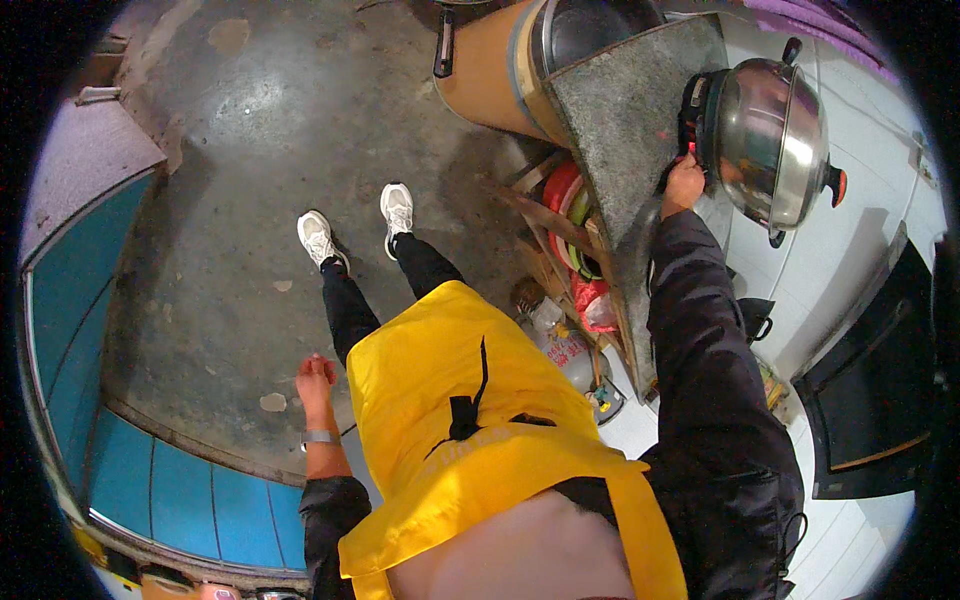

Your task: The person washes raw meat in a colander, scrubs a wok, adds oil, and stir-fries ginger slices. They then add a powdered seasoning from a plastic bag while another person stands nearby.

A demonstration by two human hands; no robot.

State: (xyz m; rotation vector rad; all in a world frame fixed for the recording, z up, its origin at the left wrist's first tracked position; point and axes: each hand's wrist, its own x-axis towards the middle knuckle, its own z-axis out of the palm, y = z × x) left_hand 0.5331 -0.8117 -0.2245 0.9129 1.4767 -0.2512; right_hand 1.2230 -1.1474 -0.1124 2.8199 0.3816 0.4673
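My right hand (684,184) reaches to the front edge of a black electric cooker (697,112), where a red light glows by the fingertips. Its fingers are partly hidden, so what they do exactly is unclear. On the cooker sits a stainless steel pot (750,142) with a domed metal lid (806,150) and dark handles. My left hand (316,379) hangs low over the concrete floor, fingers loosely curled, with nothing visible in it. A grey band circles that wrist.
The cooker stands on a grey stone counter (622,97) against a white tiled wall (847,247). Beside the counter is a brown barrel (480,67). Underneath are red and green basins (562,195) and a gas cylinder (577,360). Blue cabinet panels (180,487) line the left.
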